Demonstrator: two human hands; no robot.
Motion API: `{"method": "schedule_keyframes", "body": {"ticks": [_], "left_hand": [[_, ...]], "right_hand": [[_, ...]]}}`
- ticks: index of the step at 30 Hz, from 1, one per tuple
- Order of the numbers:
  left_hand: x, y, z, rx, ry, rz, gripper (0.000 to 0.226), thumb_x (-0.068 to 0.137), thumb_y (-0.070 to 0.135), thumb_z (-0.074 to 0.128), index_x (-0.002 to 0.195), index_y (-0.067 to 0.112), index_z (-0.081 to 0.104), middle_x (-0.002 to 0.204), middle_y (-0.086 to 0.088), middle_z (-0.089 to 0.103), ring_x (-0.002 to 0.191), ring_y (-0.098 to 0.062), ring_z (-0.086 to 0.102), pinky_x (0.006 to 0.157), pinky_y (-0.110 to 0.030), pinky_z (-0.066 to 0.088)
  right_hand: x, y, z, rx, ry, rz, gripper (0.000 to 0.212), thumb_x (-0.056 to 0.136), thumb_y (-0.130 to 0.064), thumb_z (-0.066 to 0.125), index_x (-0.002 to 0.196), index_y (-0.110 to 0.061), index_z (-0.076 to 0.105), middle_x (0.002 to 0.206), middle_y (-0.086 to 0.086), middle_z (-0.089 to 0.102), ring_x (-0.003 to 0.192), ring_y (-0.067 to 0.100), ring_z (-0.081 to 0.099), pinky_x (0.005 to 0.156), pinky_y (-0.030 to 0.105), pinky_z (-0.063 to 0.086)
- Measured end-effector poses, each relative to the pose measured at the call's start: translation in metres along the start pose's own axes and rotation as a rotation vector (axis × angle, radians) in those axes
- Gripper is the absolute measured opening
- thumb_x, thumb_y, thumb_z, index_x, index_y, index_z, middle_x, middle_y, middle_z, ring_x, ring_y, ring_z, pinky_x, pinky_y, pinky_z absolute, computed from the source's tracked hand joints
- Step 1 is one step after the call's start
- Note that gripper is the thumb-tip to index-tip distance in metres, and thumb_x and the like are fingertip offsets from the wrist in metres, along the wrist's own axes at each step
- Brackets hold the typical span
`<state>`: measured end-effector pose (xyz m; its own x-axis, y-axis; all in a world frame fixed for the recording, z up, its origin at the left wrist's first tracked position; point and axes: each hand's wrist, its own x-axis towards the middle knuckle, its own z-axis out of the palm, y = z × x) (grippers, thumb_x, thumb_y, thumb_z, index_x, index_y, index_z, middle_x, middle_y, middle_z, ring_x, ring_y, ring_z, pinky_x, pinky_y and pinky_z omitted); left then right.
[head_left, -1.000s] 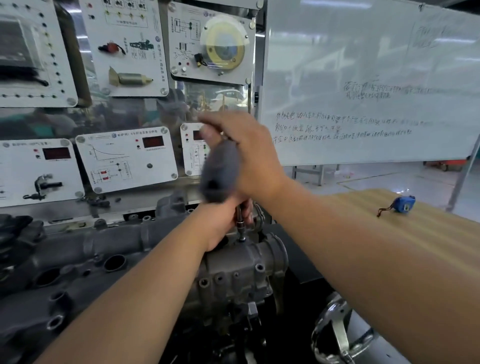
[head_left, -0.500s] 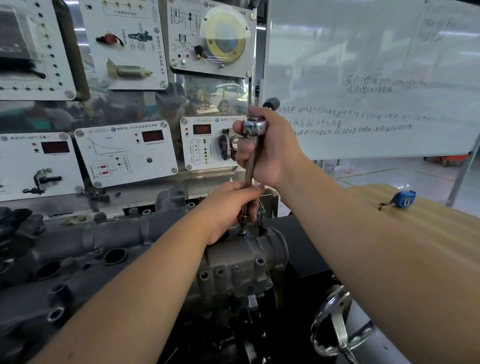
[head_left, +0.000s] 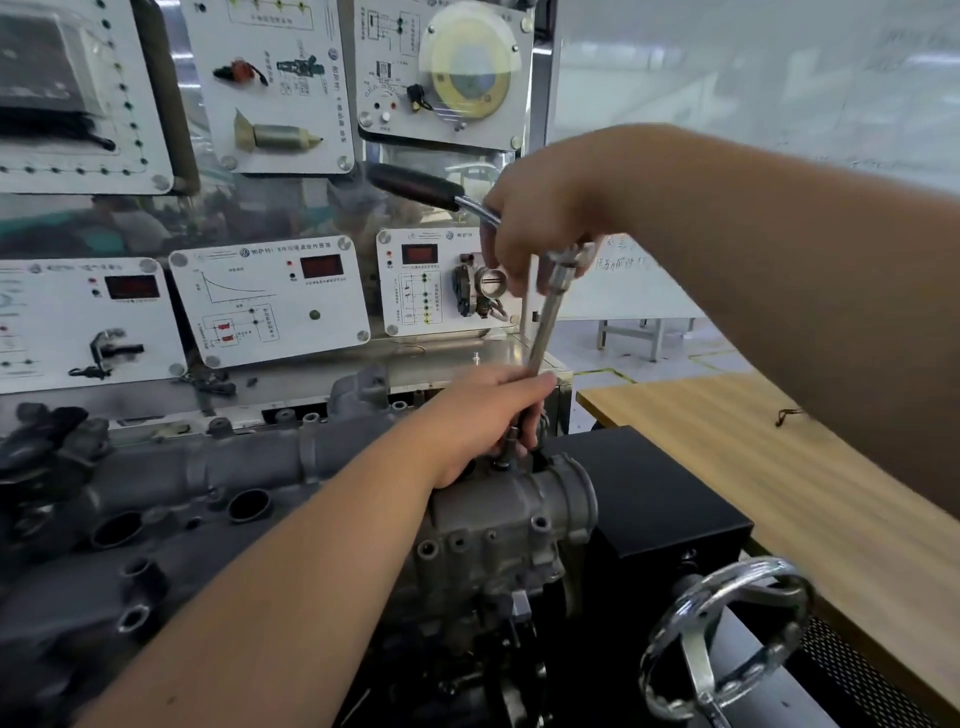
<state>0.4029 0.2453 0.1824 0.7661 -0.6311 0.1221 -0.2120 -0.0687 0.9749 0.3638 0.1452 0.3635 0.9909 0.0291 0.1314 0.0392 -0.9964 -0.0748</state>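
Standing near-upright on the engine (head_left: 519, 499), the socket wrench (head_left: 548, 317) is clenched low by the left hand (head_left: 483, 415) and at its head by the right hand (head_left: 540, 228).

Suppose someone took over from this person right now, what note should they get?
Left hand grips the lower end of the extension bar, steadying its tip on top of the engine housing.
Right hand holds the ratchet at its head, black handle pointing up-left.
Done: tool seated on the housing.
Left: work the ratchet; whether loosening or tightening, and how far along, cannot be told.
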Motion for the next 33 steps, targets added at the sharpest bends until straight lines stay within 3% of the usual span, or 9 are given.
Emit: {"method": "schedule_keyframes", "body": {"ticks": [3, 7, 11, 13, 16, 19, 24, 28, 33], "left_hand": [[0.004, -0.003, -0.002, -0.034, 0.038, -0.017, 0.044, 0.099, 0.042, 0.061, 0.058, 0.027, 0.065, 0.060, -0.001, 0.059, 0.058, -0.019, 0.061, 0.074, -0.044, 0.052], [0.005, 0.000, -0.006, -0.023, 0.088, 0.058, 0.044, 0.086, 0.054, 0.062, 0.051, 0.028, 0.063, 0.058, -0.004, 0.060, 0.060, -0.022, 0.065, 0.075, -0.042, 0.054], [0.004, 0.001, -0.008, -0.066, 0.088, 0.099, 0.029, 0.083, 0.048, 0.064, 0.062, 0.029, 0.072, 0.065, -0.004, 0.067, 0.063, -0.021, 0.068, 0.075, -0.041, 0.055], [0.004, 0.000, -0.008, -0.077, 0.081, 0.103, 0.024, 0.088, 0.039, 0.063, 0.075, 0.021, 0.073, 0.067, -0.005, 0.068, 0.063, -0.021, 0.068, 0.073, -0.041, 0.054], [0.004, 0.001, -0.005, -0.076, 0.086, 0.099, 0.022, 0.085, 0.034, 0.064, 0.080, 0.013, 0.069, 0.062, -0.006, 0.065, 0.057, -0.022, 0.064, 0.068, -0.039, 0.052], [0.003, 0.003, -0.004, -0.048, 0.083, 0.091, 0.030, 0.082, 0.037, 0.067, 0.056, 0.024, 0.068, 0.058, -0.005, 0.063, 0.055, -0.022, 0.063, 0.069, -0.039, 0.051], [0.002, 0.002, -0.008, -0.054, 0.120, 0.097, 0.054, 0.102, 0.032, 0.062, 0.048, 0.026, 0.064, 0.055, -0.003, 0.060, 0.056, -0.023, 0.063, 0.068, -0.036, 0.055], [-0.001, 0.003, -0.006, -0.055, 0.155, 0.106, 0.062, 0.107, 0.032, 0.054, 0.045, 0.026, 0.059, 0.051, -0.001, 0.054, 0.054, -0.021, 0.063, 0.059, -0.028, 0.052], [-0.004, 0.002, -0.004, 0.064, 0.146, 0.125, 0.058, 0.105, 0.044, 0.053, 0.050, 0.025, 0.056, 0.054, 0.002, 0.056, 0.059, -0.018, 0.064, 0.073, -0.036, 0.045]], "right_hand": [[-0.005, 0.001, 0.022, -0.270, 0.326, -0.260, 0.009, 0.099, -0.021, 0.059, 0.091, -0.025, 0.062, 0.084, -0.006, 0.064, 0.072, 0.008, 0.058, 0.056, 0.022, 0.036], [-0.021, 0.003, 0.070, 0.389, 0.610, -0.665, 0.020, 0.104, -0.014, 0.054, 0.090, -0.023, 0.065, 0.081, -0.006, 0.064, 0.078, 0.002, 0.062, 0.075, 0.016, 0.047], [-0.018, -0.003, 0.099, 1.152, 0.829, -0.319, 0.029, 0.104, -0.035, 0.048, 0.094, -0.015, 0.067, 0.095, 0.003, 0.073, 0.082, 0.003, 0.065, 0.067, 0.018, 0.051], [-0.014, -0.005, 0.099, 1.646, 0.808, -0.245, 0.031, 0.106, -0.031, 0.048, 0.085, -0.016, 0.065, 0.089, 0.004, 0.074, 0.083, 0.014, 0.068, 0.063, 0.027, 0.053], [-0.010, -0.006, 0.092, 2.097, 0.421, -0.209, 0.041, 0.107, -0.030, 0.046, 0.080, -0.010, 0.070, 0.077, 0.006, 0.071, 0.069, 0.018, 0.069, 0.053, 0.025, 0.047], [-0.006, -0.004, 0.084, 2.005, 0.154, -0.134, 0.052, 0.102, -0.025, 0.047, 0.060, -0.012, 0.076, 0.066, -0.001, 0.067, 0.052, 0.010, 0.062, 0.044, 0.020, 0.041], [0.005, -0.006, 0.064, 1.745, -0.065, 0.053, 0.056, 0.098, -0.022, 0.045, 0.051, -0.009, 0.072, 0.056, -0.002, 0.061, 0.043, 0.009, 0.056, 0.045, 0.018, 0.041], [0.014, -0.012, 0.048, 1.454, -0.112, 0.199, 0.036, 0.099, -0.023, 0.045, 0.072, -0.010, 0.065, 0.059, 0.000, 0.066, 0.047, 0.014, 0.062, 0.058, 0.026, 0.053], [0.007, -0.020, 0.019, 0.891, -0.160, 0.192, 0.022, 0.100, -0.019, 0.048, 0.083, -0.011, 0.059, 0.065, 0.001, 0.070, 0.056, 0.017, 0.069, 0.068, 0.032, 0.059]]}}
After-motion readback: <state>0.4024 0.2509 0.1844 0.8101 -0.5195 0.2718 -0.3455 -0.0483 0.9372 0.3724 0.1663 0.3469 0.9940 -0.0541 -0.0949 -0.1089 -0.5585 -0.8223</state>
